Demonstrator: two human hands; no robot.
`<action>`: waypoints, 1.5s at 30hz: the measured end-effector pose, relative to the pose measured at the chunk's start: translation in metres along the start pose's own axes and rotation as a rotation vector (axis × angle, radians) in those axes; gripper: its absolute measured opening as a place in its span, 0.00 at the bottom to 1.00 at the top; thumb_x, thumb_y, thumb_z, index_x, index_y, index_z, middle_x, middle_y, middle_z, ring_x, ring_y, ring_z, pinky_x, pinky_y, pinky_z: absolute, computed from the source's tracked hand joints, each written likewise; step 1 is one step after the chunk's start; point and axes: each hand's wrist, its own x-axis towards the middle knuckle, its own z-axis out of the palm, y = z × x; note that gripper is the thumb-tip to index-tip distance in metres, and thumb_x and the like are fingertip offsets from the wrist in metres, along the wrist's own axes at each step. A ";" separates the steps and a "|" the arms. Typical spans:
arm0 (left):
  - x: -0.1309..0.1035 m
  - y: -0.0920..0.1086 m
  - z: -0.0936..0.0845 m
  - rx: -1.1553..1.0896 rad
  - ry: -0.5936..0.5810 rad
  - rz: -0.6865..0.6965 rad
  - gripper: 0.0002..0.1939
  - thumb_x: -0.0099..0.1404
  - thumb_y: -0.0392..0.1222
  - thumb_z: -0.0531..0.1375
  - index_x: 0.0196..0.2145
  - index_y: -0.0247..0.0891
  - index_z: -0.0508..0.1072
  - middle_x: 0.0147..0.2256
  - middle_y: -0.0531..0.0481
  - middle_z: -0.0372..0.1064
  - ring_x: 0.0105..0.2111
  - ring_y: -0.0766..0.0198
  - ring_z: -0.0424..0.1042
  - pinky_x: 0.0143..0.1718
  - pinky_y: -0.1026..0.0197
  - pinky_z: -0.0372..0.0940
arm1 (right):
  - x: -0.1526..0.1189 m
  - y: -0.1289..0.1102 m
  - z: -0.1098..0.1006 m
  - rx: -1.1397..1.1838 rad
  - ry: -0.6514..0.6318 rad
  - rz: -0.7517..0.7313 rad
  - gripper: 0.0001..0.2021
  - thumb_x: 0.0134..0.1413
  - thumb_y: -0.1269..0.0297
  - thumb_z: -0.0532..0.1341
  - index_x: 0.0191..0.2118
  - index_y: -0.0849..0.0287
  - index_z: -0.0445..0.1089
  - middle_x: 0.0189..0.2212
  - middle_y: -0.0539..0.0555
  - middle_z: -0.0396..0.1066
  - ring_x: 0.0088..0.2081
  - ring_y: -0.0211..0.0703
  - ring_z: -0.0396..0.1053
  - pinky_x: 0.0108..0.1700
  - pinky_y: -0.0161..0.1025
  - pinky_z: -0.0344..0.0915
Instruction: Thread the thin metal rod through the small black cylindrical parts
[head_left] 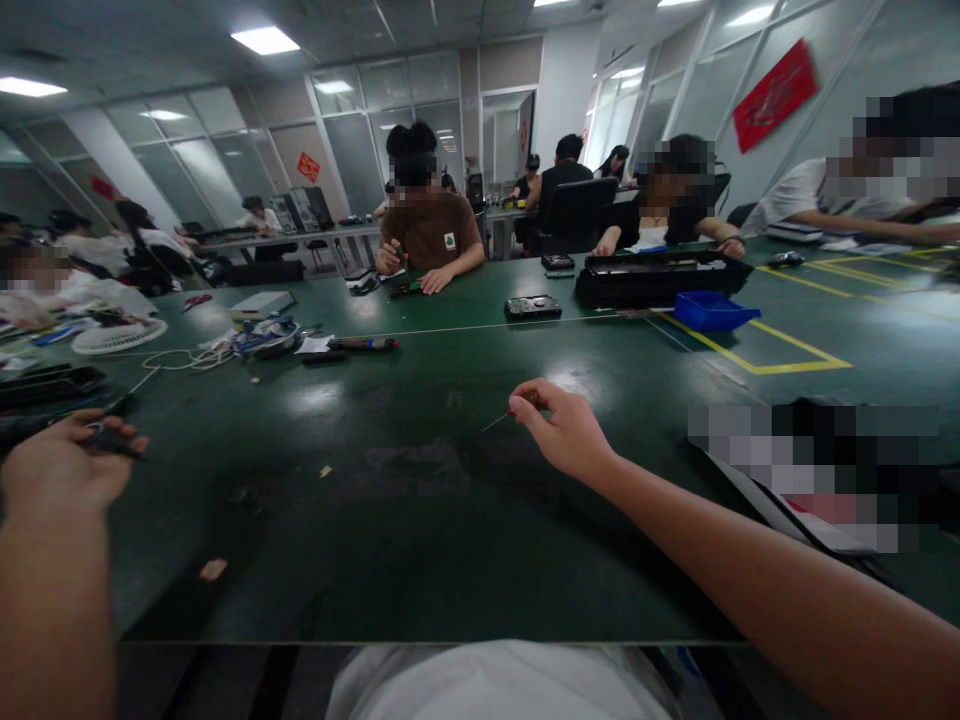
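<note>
My right hand point(566, 432) is held over the green table point(420, 560), thumb and fingers pinched together. Between the fingertips is a thin metal rod with a red end point(495, 423), its bare end pointing down to the left. At the left edge of the view, my left hand point(64, 465) is curled around a dark tool point(112, 440); its exact kind is hard to make out. Just beyond that hand, a thin silver shaft point(139, 388) slants up to the right. Black parts point(52, 385) lie beside it.
An electric screwdriver point(364, 343) and bundled cables point(262, 337) lie at the left. A hard drive point(533, 306), a blue tray point(715, 311) and a long black housing point(660, 275) are further back. Two paper scraps point(213, 570) lie nearer. A person point(431, 225) works opposite.
</note>
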 end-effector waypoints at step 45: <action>-0.197 -0.084 0.213 0.326 -1.158 0.669 0.20 0.61 0.36 0.64 0.51 0.43 0.73 0.50 0.49 0.72 0.51 0.55 0.69 0.57 0.50 0.60 | -0.002 0.001 0.001 0.154 0.086 0.001 0.08 0.63 0.59 0.57 0.43 0.55 0.70 0.36 0.55 0.78 0.40 0.48 0.77 0.42 0.45 0.70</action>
